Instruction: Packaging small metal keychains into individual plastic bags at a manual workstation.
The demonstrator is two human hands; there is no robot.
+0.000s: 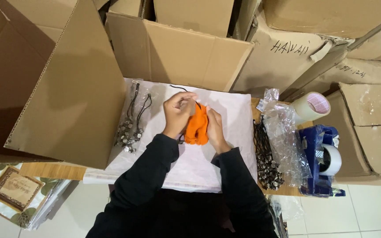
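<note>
Cardboard boxes point(177, 48) crowd the far side and left; the desk point(225, 158) carries white paper, with a blue tape dispenser point(320, 161) at right; at centre, an orange cloth pouch point(198, 125) sits between both hands; left hand point(177, 112) pinches its top, its grip closed on it; right hand point(212, 128) clasps its side; charm bundles point(128, 130) lie left.

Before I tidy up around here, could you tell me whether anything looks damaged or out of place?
The cardboard box behind the tape roll has a torn, crumpled corner flap. Otherwise, both hands, left and right, hold an orange pouch; nothing looks spilled.
</note>
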